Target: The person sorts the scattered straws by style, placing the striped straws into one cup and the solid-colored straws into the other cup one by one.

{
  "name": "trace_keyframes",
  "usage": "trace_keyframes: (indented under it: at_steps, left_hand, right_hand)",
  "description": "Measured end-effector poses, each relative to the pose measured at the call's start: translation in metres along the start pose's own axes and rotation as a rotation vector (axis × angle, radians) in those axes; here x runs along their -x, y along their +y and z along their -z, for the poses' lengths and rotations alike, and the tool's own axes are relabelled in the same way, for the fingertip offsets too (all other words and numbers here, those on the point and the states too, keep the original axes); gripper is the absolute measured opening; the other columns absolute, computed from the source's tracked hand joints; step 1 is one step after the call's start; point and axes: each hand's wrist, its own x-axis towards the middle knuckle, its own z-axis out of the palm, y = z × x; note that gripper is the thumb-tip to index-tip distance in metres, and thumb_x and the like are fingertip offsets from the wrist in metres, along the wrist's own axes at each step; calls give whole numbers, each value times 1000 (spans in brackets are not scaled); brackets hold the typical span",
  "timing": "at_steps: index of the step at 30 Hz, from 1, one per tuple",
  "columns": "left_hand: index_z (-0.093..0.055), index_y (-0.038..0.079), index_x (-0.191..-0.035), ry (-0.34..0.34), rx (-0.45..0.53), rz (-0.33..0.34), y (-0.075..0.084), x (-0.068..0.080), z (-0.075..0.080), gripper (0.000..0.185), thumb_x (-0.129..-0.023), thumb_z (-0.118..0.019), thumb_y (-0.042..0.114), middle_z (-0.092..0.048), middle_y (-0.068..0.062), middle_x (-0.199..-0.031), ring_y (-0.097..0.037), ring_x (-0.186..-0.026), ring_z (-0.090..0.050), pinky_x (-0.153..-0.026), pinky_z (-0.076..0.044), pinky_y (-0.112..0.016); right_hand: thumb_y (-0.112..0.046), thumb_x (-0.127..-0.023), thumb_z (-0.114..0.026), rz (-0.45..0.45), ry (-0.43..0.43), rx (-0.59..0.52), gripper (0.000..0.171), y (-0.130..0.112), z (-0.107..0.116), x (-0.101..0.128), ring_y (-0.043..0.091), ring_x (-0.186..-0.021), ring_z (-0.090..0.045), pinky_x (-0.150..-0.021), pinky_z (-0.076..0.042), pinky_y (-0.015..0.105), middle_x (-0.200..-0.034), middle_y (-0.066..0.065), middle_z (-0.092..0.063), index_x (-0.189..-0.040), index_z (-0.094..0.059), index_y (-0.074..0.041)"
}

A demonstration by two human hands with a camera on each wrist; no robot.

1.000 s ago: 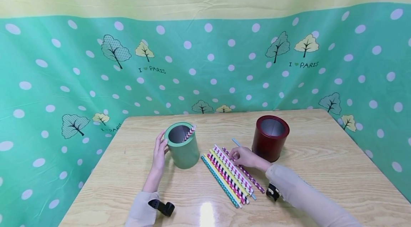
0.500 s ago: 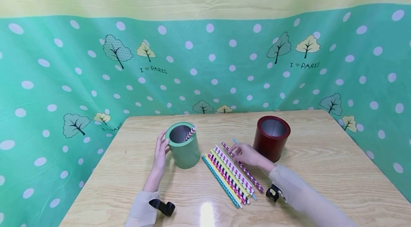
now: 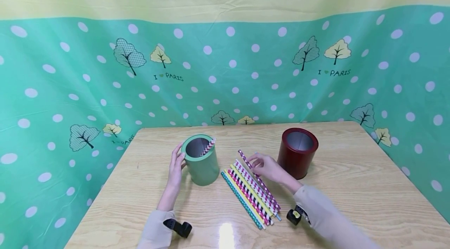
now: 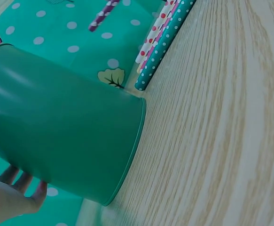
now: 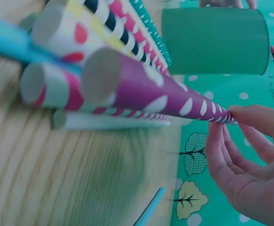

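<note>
My right hand [image 3: 268, 169] pinches a purple paper straw with white dots [image 3: 266, 190] between thumb and fingers. The straw slants over the right side of a row of patterned paper straws [image 3: 246, 194]. In the right wrist view its near end [image 5: 141, 87] looms large, and the fingers [image 5: 242, 167] grip it toward the far end. My left hand [image 3: 175, 167] holds the left side of a green can [image 3: 202, 171], fingers at its rim. Fingertips against its wall also show in the left wrist view. A striped straw [image 3: 208, 147] leans inside this can.
A dark red can [image 3: 297, 159] stands upright behind my right hand. On the wooden table [image 3: 351, 186], a light blue straw [image 5: 151, 205] lies apart in the right wrist view. A patterned cloth [image 3: 242, 65] hangs behind the table.
The purple straw, first lying right of the row, has shifted left and its far end has risen with my right hand. My left hand and the green can stay in place.
</note>
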Motion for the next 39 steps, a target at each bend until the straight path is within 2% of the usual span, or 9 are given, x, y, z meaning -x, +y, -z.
trace_keyframes:
  at_steps: [5, 11, 18, 23, 28, 35, 39]
  left_hand:
    - [-29, 11, -136, 7, -10, -24, -6, -2, 0, 43, -95, -34, 21, -30, -9, -139, -14, -108, -40, -91, -29, -41]
    - [-32, 11, -134, 14, -4, -31, -6, -2, -1, 41, -95, -34, 20, -33, -11, -135, -13, -105, -41, -89, -30, -39]
    - [-28, 10, -137, 7, 0, -9, -5, -2, 0, 42, -95, -32, 18, -34, -11, -135, -14, -107, -41, -91, -30, -39]
    - [-27, 10, -137, 5, 6, -1, -5, -2, 0, 43, -95, -32, 17, -31, -9, -137, -16, -108, -40, -91, -29, -39]
    - [-28, 9, -136, 4, -9, -10, -6, -1, 0, 43, -95, -33, 19, -32, -7, -136, -12, -105, -41, -90, -30, -38]
    - [-29, 9, -136, 9, -17, -25, -7, -2, 0, 43, -95, -33, 20, -32, -9, -136, -12, -105, -41, -90, -30, -39]
    - [-30, 10, -135, 13, -13, -27, -7, -1, 0, 42, -94, -34, 19, -33, -9, -136, -13, -105, -41, -89, -30, -40]
  right_hand:
    - [-4, -83, -56, 13, 46, -48, 30, -7, -2, 1, 17, -75, -58, -65, -50, 29, -90, 11, -59, -113, -55, -4]
    - [-6, -83, -58, 10, 103, -118, 34, -17, -4, -1, 21, -79, -58, -67, -50, 29, -93, 13, -59, -116, -52, -3]
    - [0, -82, -56, 32, 142, -184, 38, -54, -3, 8, 30, -82, -58, -71, -49, 39, -96, 21, -59, -118, -48, 7]
    - [0, -82, -57, 13, 169, -197, 38, -71, -3, 11, 28, -83, -58, -72, -49, 35, -98, 22, -59, -118, -49, 6]
    - [-1, -81, -58, 8, 192, -216, 40, -74, -4, 9, 24, -82, -59, -71, -49, 30, -98, 20, -59, -119, -49, 5]
    - [-2, -79, -60, 18, 213, -287, 43, -56, -8, -6, 20, -82, -59, -70, -49, 29, -98, 16, -58, -120, -50, 0]
    - [0, -78, -59, 20, 233, -315, 45, -60, -9, -9, 18, -81, -58, -70, -49, 29, -97, 14, -58, -121, -49, -4]
